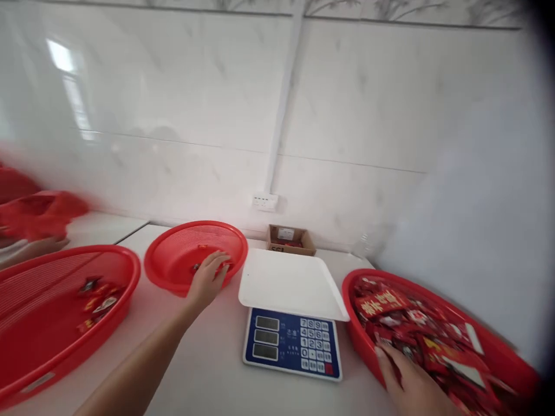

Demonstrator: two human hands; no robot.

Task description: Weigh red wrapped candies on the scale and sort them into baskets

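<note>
My left hand (210,274) reaches over a round red plastic basket (169,254), its fingers apart and slightly curved. A few small wrapped pieces (197,267) lie on the basket's bottom near the fingers. On the right, my right hand (405,372) is at the near rim of a red basket (359,329) heaped with red wrapped sweets (416,315). Its thumb and forefinger come together at the tips; what they pinch is hidden. Between the hands stands a digital scale (292,344) with a bare white pan (288,283).
At the left, a larger red basket (130,277) holds several wrapped pieces (102,300). Behind the scale is a small cardboard box (290,240) against the wall. A person's hand (43,247) shows at the far left beside red material (39,214). A socket (265,201) is on the wall.
</note>
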